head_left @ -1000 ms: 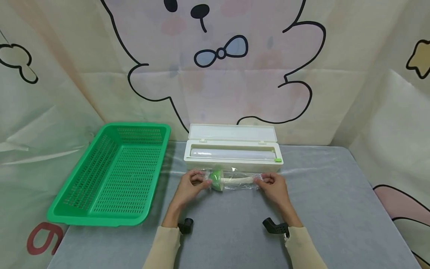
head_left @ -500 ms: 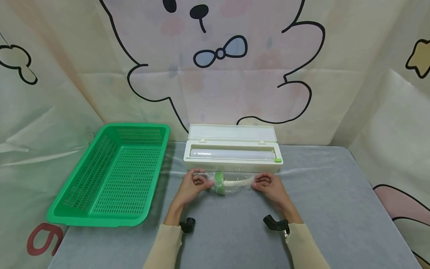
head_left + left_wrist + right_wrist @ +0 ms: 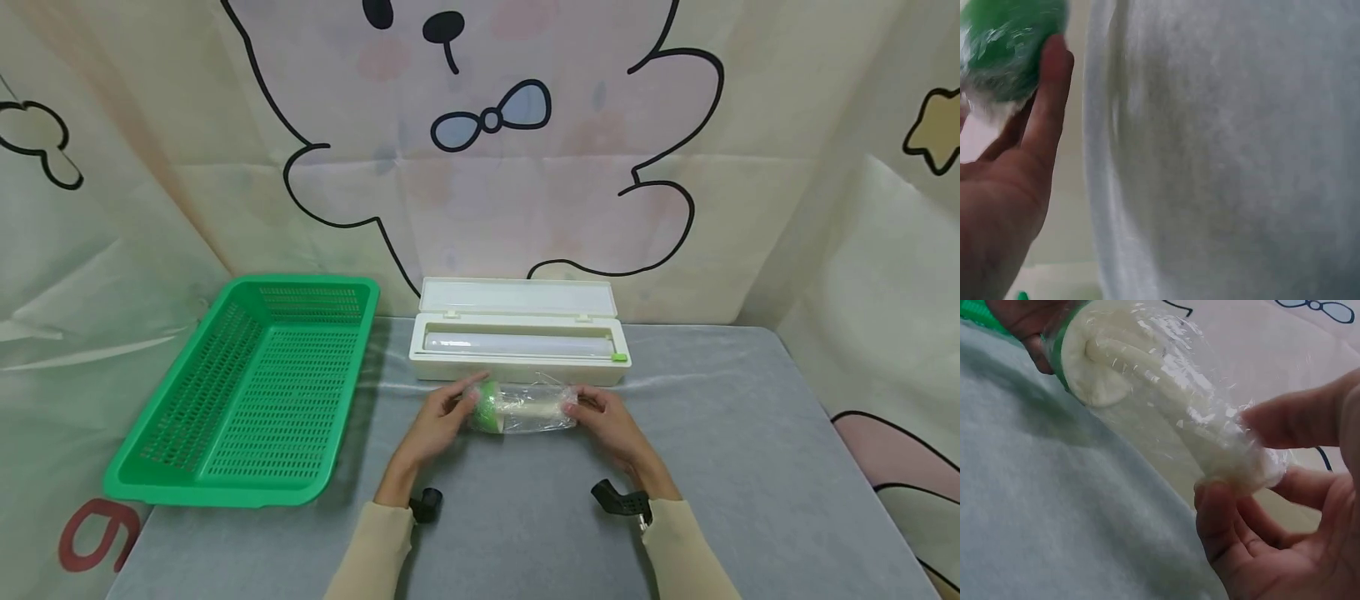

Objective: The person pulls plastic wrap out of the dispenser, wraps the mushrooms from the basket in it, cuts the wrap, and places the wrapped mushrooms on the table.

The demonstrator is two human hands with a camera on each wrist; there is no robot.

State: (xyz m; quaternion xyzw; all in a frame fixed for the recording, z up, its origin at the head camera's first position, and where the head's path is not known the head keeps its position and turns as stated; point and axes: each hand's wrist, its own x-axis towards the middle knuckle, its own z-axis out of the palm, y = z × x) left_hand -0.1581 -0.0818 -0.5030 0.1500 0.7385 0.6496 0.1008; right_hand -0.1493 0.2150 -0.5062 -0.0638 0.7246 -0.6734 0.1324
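Observation:
A mushroom-shaped thing [image 3: 517,408] with a green cap and a pale stem lies sideways between the hands, wrapped in clear cling film. At its cap end, my left hand [image 3: 435,427] holds it with thumb and fingers; the left wrist view shows a fingertip against the filmed green cap [image 3: 1007,44]. My right hand [image 3: 613,427] pinches the stem end, where the right wrist view shows thumb and fingers around the bunched film [image 3: 1250,465]. Just behind stands a white cling film dispenser [image 3: 517,369], its lid raised and a film roll [image 3: 517,343] inside.
A green perforated basket [image 3: 292,400] sits to the left on the grey cloth-covered table [image 3: 525,533]. A green slider [image 3: 619,357] is at the dispenser's right end. Printed curtains [image 3: 495,208] hang behind and at both sides.
The mushroom-shaped thing has turned between the hands, and the film lies closer around it. My left hand has shifted right, from the film's end onto the cap; the right hand stays at the stem end.

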